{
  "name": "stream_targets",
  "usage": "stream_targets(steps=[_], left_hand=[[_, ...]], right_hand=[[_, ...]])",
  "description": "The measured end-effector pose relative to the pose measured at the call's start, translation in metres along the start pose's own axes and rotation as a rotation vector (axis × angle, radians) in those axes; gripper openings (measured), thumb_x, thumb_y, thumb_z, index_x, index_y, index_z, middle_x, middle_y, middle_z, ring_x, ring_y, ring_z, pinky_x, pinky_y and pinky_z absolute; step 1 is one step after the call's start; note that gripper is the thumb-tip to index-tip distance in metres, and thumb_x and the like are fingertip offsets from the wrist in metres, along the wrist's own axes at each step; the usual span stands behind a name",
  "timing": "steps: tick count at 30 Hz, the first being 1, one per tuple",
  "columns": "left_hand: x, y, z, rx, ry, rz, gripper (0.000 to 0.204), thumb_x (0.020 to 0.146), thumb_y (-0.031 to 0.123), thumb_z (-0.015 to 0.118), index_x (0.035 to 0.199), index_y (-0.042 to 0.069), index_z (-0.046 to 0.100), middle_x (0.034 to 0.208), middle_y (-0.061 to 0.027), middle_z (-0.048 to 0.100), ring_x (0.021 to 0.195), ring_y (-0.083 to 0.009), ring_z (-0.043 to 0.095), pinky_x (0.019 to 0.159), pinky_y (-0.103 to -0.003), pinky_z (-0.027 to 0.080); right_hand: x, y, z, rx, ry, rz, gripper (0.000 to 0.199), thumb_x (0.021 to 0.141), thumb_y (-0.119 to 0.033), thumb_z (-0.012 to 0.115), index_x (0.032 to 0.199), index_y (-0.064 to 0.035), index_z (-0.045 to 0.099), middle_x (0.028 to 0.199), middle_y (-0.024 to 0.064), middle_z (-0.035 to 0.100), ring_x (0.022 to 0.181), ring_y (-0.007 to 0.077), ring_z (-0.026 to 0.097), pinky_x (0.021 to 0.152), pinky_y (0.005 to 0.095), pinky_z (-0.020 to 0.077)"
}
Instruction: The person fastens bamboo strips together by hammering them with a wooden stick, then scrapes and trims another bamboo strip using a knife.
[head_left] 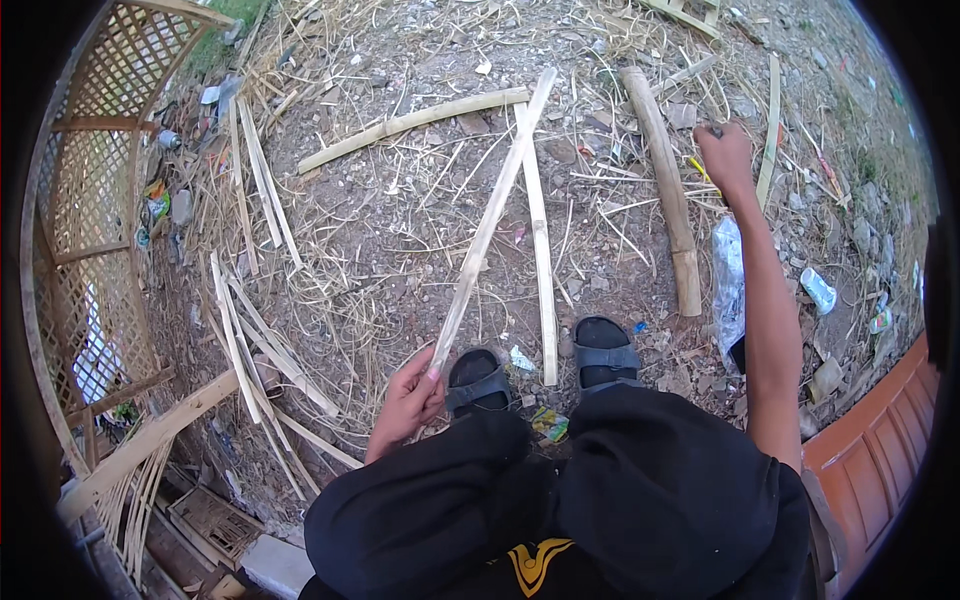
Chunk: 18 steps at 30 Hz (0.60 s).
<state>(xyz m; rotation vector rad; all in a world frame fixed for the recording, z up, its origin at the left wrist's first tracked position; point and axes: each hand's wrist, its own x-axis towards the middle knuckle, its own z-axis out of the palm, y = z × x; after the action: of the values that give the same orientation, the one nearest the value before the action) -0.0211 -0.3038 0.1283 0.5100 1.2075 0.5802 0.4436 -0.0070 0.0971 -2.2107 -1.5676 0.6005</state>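
Observation:
My left hand (408, 402) is closed round the near end of a long pale bamboo strip (487, 235), which slants away to the upper right. The strip's far end crosses a second bamboo strip (541, 250) and meets a third, slightly curved one (400, 126), both lying on the ground. Out to the far right, my right hand (725, 160) is curled into a fist; a small dark bit shows at its top, too little to name. Beside that fist lie a thick round wooden pole (662, 180), a small yellow object (699, 168) and another bamboo strip (769, 130).
More split strips (265, 185) are scattered at the left, near a lattice panel (95, 160) and a wooden beam (165, 430). A clear plastic bag (728, 280), a crumpled cup (818, 290) and an orange-brown panelled surface (885, 440) are at the right. Dry shavings litter the ground around my sandals.

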Motion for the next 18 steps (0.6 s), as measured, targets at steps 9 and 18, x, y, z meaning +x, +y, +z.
stream_targets(steps=[9,18], left_hand=[[0.027,0.01,0.016,-0.012,-0.111,0.034,0.047,0.109,0.017,0.046,0.154,0.008,0.037,0.061,0.0043,0.033,0.044,-0.0038,0.027,0.04,-0.021,0.021],[-0.033,-0.051,-0.047,0.123,-0.134,-0.015,0.049,0.107,0.015,0.049,0.153,0.005,0.038,0.065,0.0026,0.04,0.052,-0.0051,0.033,0.049,-0.021,0.03]], right_hand=[[-0.1,-0.071,0.079,-0.174,-0.328,-0.422,0.024,0.074,-0.021,0.065,0.076,0.0012,0.074,0.073,0.0265,0.068,0.075,0.0444,0.069,0.077,0.0501,0.0573],[0.028,0.017,0.019,-0.071,0.227,0.125,0.041,0.084,-0.033,0.06,0.087,0.0062,0.073,0.088,0.0325,0.07,0.091,0.045,0.07,0.084,0.0506,0.0536]])
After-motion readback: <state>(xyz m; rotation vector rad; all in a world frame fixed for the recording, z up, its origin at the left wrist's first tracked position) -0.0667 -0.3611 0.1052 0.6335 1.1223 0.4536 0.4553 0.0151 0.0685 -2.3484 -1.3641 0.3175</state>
